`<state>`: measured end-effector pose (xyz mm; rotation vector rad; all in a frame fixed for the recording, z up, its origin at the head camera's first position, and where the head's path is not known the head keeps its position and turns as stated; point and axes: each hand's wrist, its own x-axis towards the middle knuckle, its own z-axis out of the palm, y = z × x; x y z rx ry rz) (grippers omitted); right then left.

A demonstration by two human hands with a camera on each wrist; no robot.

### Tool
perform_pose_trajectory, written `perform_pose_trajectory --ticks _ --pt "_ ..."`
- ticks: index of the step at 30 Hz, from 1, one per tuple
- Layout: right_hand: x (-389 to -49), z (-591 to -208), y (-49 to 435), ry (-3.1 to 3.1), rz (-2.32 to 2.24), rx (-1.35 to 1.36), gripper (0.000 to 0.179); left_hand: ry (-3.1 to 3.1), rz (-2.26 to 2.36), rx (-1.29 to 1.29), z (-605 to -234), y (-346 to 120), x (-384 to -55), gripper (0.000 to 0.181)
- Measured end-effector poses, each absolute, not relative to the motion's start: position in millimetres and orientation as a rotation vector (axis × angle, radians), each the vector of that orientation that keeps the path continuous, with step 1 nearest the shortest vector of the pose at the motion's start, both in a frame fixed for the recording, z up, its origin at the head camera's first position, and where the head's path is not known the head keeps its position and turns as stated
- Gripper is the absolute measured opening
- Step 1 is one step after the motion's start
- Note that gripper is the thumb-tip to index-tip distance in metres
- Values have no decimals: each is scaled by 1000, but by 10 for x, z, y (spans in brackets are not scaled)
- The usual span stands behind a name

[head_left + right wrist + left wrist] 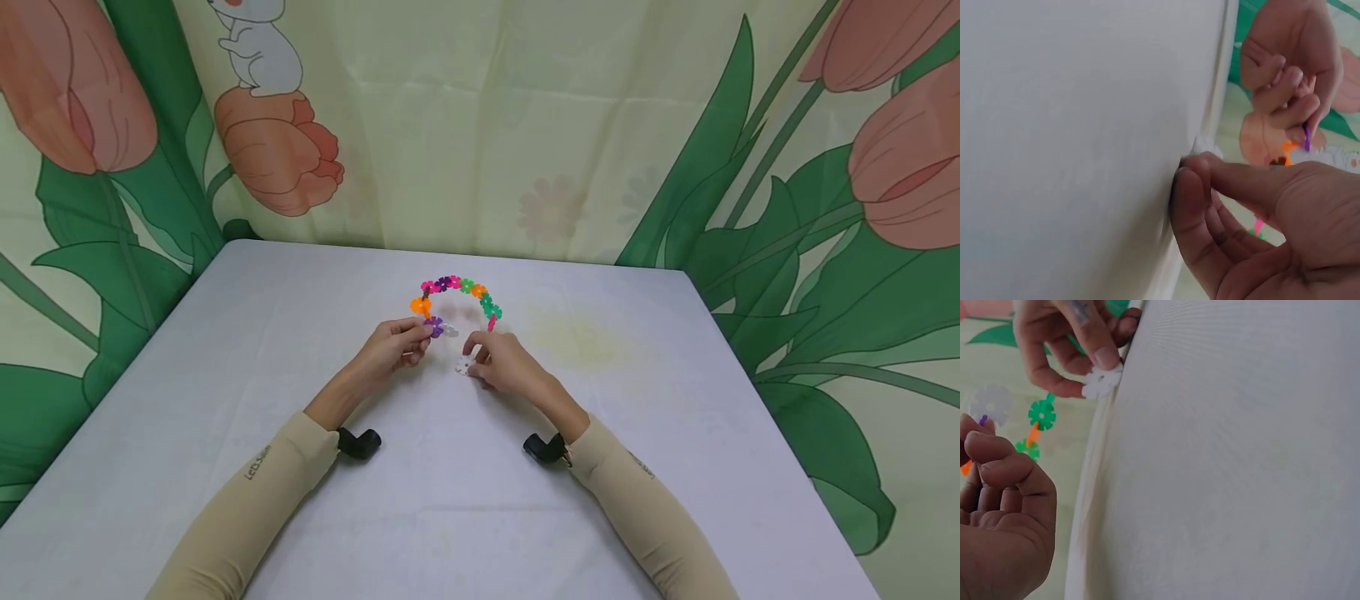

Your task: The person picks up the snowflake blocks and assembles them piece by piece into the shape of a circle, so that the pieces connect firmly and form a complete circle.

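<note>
My left hand point(393, 343) pinches a purple snowflake disc point(435, 326) at the near left end of a chain of colourful interlocking plastic discs point(478, 291). The chain arches up and over to the right, in orange, pink, dark purple and green. A whitish disc point(450, 331) sticks out to the right of the purple one, and shows behind the fingers in the left wrist view. Lower and to the right, my right hand point(510, 362) pinches a separate white notched disc point(1101, 382) between thumb and fingers, close over the table. In the right wrist view those fingers mostly hide it.
A white cloth covers the table point(637, 483). Behind it hangs a curtain point(465, 125) printed with tulips and a white animal. Black wrist cameras stick out beside the left sleeve point(247, 500) and the right sleeve point(652, 508).
</note>
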<state>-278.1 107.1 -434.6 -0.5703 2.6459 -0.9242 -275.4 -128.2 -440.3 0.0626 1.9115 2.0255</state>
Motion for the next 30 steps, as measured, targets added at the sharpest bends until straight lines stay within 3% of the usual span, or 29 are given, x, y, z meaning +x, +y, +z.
perform_pose_trajectory --ticks 10,30 --pt "-2816 -4298 1286 2564 -926 -655 11 1909 2013 80 -4413 -1267 -2741 16" --pt "-2824 -4165 1357 2081 -1499 -458 32 1898 1999 101 -4412 -1240 -2717 14"
